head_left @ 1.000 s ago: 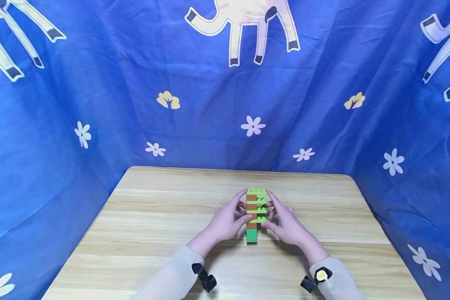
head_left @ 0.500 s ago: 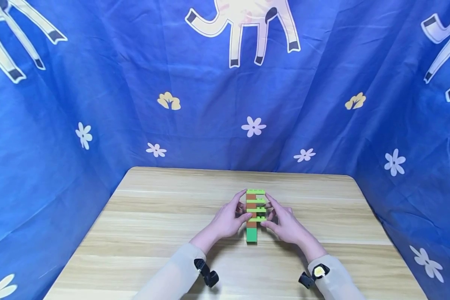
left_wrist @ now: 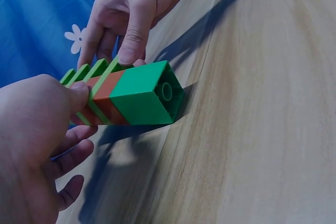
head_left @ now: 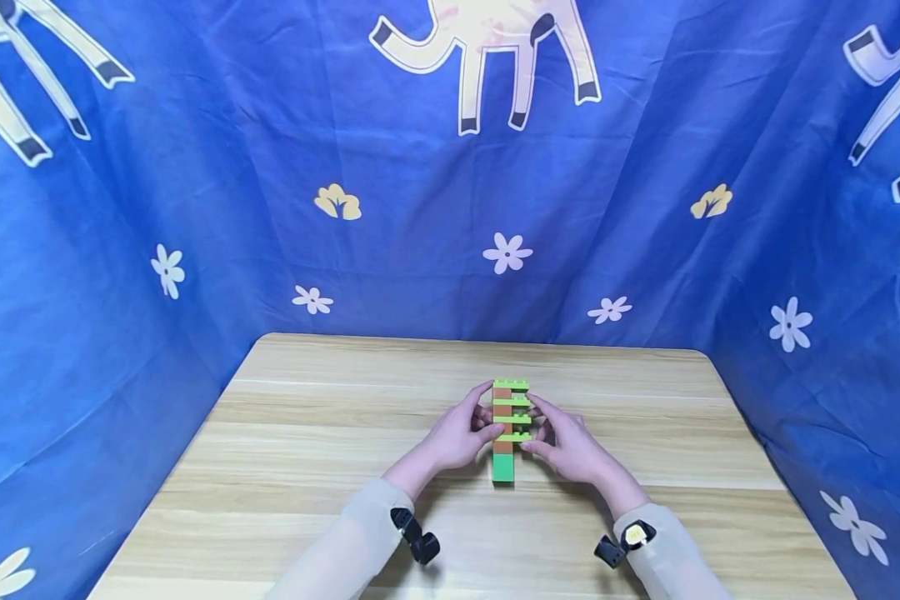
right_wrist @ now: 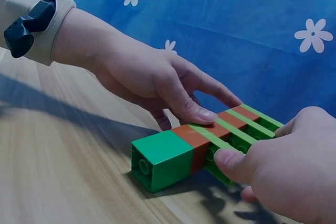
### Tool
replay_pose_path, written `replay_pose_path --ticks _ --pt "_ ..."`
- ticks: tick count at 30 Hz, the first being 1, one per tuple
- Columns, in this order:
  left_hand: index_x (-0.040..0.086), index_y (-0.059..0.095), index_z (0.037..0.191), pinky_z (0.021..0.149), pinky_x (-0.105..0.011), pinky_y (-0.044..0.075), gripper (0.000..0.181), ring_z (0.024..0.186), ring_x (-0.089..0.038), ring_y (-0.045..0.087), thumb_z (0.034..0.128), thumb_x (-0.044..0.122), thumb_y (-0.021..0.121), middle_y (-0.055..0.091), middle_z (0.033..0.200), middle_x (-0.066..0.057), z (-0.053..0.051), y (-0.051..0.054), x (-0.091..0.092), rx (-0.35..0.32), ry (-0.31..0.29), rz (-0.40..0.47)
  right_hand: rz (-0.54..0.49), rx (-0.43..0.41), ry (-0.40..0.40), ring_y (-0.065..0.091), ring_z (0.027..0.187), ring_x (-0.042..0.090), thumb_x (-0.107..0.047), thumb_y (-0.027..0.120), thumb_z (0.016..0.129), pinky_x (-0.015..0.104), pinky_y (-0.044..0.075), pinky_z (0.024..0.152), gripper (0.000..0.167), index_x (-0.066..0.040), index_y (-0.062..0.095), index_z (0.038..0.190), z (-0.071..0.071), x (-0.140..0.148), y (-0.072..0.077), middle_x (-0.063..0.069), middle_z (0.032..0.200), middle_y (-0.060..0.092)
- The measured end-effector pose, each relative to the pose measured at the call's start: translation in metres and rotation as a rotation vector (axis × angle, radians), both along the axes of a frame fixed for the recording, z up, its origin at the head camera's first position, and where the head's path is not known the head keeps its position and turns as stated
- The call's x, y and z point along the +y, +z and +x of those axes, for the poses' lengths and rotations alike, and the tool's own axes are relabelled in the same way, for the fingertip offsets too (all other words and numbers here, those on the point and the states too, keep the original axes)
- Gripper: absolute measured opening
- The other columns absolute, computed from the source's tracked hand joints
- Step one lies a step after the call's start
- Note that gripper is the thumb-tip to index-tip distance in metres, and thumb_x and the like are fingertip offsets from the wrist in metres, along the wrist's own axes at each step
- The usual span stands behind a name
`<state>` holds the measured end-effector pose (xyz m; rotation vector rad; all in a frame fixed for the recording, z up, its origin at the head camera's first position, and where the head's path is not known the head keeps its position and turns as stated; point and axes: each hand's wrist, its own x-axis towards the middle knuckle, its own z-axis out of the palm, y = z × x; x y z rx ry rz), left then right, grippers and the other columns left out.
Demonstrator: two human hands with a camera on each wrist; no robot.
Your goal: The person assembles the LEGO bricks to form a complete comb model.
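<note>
A toy-brick tower lies between both hands in the head view. Its near end is a square green block (head_left: 503, 468); beyond it orange-brown bricks (head_left: 502, 411) alternate with thin lime-green plates (head_left: 522, 420) that jut out to the right. The left hand (head_left: 453, 435) grips the tower's left side, thumb on top over a brown brick. On the other side the right hand (head_left: 573, 446) pinches the jutting plate ends, its thumb on the nearest plate. The hollow underside of the green block shows in both wrist views. Fingers beneath the tower are partly hidden.
The tower is low over a light wood-grain table (head_left: 307, 450). Blue cloth (head_left: 420, 275) with flowers and animals hangs around the back and sides. Dark wrist cameras (head_left: 420, 542) sit on both sleeves.
The right index fingertip has slid a little nearer, down from the far plate's corner. The tower has shifted very slightly; the left hand keeps its grip.
</note>
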<state>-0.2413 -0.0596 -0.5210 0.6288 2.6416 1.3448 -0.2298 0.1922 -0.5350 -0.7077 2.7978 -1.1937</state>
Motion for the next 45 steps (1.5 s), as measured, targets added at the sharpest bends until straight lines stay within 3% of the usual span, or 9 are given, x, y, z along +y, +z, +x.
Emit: replay_pose_path --ticks 7,20,29,35,40,45 --pt "0.010 0.032 0.166 0.096 -0.041 0.054 0.080 0.097 -0.013 0.065 0.1015 0.029 0.075 0.067 0.104 0.002 -0.006 -0.005 -0.001 -0.067 -0.006 0.026 -0.017 -0.015 0.017 0.062 0.083 0.004 -0.017 0.084 0.093 0.034 0.053 0.086 0.082 -0.003 0.041 0.161 -0.005 0.000 -0.006 -0.002 0.119 0.069" --pt "0.006 0.034 0.164 0.098 -0.045 0.053 0.079 0.100 -0.017 0.066 0.1008 0.028 0.076 0.068 0.104 -0.001 -0.011 -0.006 -0.003 -0.135 -0.009 0.047 -0.045 -0.085 0.001 0.062 0.086 0.008 -0.015 0.083 0.093 0.028 0.052 0.079 0.078 0.001 0.043 0.158 -0.008 -0.003 -0.011 -0.001 0.120 0.068" --pt "0.003 0.034 0.163 0.099 -0.043 0.053 0.077 0.102 -0.017 0.064 0.1022 0.030 0.073 0.066 0.106 0.001 -0.011 -0.008 -0.003 -0.119 -0.003 -0.039 -0.037 -0.077 0.024 0.060 0.084 0.007 -0.018 0.082 0.095 0.032 0.049 0.085 0.076 0.005 0.044 0.156 -0.011 -0.003 -0.015 -0.002 0.113 0.069" --pt "0.002 0.035 0.163 0.096 -0.041 0.053 0.077 0.099 -0.015 0.064 0.1022 0.031 0.073 0.066 0.104 0.002 -0.011 -0.009 -0.003 -0.113 -0.001 -0.046 -0.042 -0.079 0.026 0.060 0.083 0.007 -0.018 0.082 0.095 0.034 0.051 0.083 0.074 0.005 0.045 0.155 -0.010 -0.005 -0.016 -0.003 0.110 0.068" --pt "-0.002 0.034 0.162 0.093 -0.039 0.052 0.078 0.096 -0.014 0.061 0.1025 0.031 0.073 0.064 0.103 0.003 -0.010 -0.007 -0.003 -0.121 0.000 -0.039 -0.003 -0.062 0.020 0.058 0.083 0.004 -0.021 0.080 0.097 0.048 0.038 0.099 0.072 0.004 0.045 0.155 -0.011 -0.006 -0.019 -0.010 0.099 0.065" --pt "-0.003 0.035 0.161 0.092 -0.039 0.051 0.076 0.095 -0.014 0.060 0.1030 0.030 0.072 0.063 0.103 0.003 -0.010 -0.005 -0.002 -0.115 0.001 -0.044 0.007 -0.053 0.011 0.057 0.085 0.004 -0.021 0.080 0.097 0.051 0.029 0.099 0.072 0.004 0.045 0.155 -0.011 -0.007 -0.020 -0.013 0.096 0.064"
